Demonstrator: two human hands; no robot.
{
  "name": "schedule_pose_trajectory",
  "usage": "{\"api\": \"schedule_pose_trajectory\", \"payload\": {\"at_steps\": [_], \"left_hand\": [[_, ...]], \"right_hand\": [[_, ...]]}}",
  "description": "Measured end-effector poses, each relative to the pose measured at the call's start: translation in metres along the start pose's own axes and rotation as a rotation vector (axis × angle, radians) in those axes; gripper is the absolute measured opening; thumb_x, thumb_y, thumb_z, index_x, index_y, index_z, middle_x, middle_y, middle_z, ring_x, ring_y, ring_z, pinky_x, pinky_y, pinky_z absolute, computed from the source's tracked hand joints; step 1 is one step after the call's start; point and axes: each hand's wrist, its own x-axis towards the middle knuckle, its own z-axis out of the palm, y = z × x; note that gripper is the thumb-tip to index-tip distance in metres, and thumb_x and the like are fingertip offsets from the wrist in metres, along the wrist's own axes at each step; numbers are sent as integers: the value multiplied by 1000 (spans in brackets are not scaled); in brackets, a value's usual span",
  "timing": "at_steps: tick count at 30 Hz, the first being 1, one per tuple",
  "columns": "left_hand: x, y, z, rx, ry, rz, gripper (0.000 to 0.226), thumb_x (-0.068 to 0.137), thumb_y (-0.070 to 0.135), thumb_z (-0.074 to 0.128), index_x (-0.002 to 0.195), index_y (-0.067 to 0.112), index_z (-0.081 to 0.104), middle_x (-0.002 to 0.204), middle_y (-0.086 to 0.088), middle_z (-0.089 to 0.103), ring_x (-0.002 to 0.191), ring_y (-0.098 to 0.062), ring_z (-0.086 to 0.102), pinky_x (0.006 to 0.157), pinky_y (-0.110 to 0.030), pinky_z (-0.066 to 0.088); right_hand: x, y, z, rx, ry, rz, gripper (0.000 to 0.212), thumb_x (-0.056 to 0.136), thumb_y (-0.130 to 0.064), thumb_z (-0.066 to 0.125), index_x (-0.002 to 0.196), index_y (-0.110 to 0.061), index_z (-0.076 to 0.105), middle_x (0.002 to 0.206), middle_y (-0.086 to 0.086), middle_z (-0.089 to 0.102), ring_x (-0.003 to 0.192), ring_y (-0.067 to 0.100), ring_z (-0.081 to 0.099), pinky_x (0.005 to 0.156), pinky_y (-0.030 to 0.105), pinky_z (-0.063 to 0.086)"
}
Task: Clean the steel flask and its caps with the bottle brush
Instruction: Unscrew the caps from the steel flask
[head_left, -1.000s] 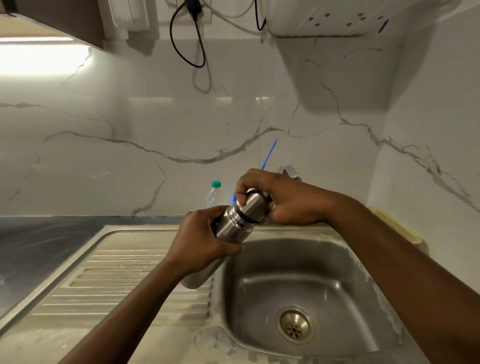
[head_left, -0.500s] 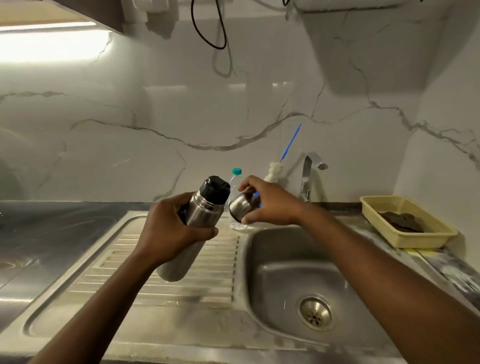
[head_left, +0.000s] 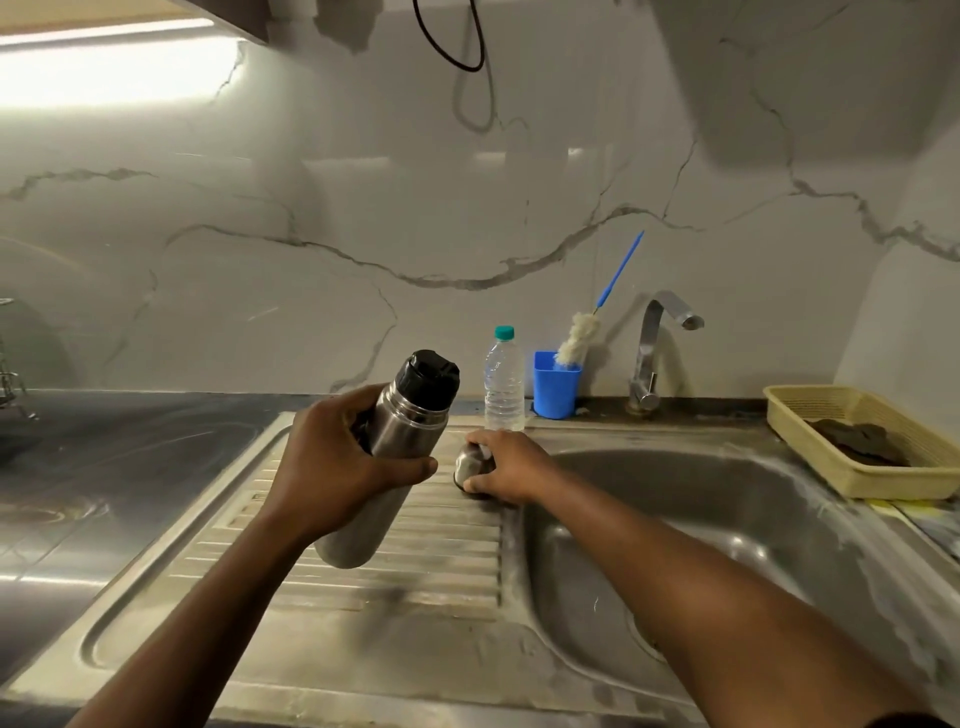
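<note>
My left hand (head_left: 340, 457) grips the steel flask (head_left: 400, 441) around its upper body, tilted over the ribbed drainboard (head_left: 363, 561). A black inner cap (head_left: 428, 376) still sits on the flask's mouth. My right hand (head_left: 506, 467) holds the steel outer cap (head_left: 467, 465) down on the drainboard, beside the basin's left rim. The bottle brush (head_left: 579, 335), white bristles on a blue handle, stands in a blue cup (head_left: 556, 384) at the back wall, apart from both hands.
A clear water bottle (head_left: 504, 384) with a teal lid stands behind my right hand. The tap (head_left: 654, 348) rises behind the sink basin (head_left: 727, 519). A yellow tray (head_left: 852, 447) with dark scrub pads sits at the right. Dark counter (head_left: 104, 467) lies left.
My right hand took the steel outer cap off the flask and lowered it onto the drainboard. My left hand swung the flask left, baring the black inner cap.
</note>
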Motion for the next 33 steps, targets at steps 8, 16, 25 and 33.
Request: {"api": "schedule_pose_trajectory", "payload": {"at_steps": [8,16,25,33], "left_hand": [[1,3,6,15,-7,-12,57,56,28,102,106,36,76,83,14,76,76,-8,72,69,-32,59],[2,21,20,13,-2,14,52,57,31,102,97,46,71,82,20,72,74,-5,68,60,-14,50],[0,44,51,-1,16,12,58,55,40,100,107,38,74,82,15,75,74,-4,69,65,-26,53],[-1,64,62,-4,0,18,55,56,42,100,103,37,73,80,15,73,73,-3,68,59,-11,46]], "right_hand": [[-2,1,-8,-51,-51,-9,79,83,-46,79,153,-34,45,150,-1,56,130,20,56,105,41,49],[-45,-36,-113,239,92,-124,38,98,-24,70,135,-17,65,122,2,70,100,12,68,83,29,56],[-120,-97,-182,15,187,-207,62,92,-74,54,90,-16,74,77,1,74,62,11,71,63,29,59],[-126,-86,-183,-194,277,-261,72,78,-82,63,74,-11,70,66,7,67,67,25,64,64,48,53]]}}
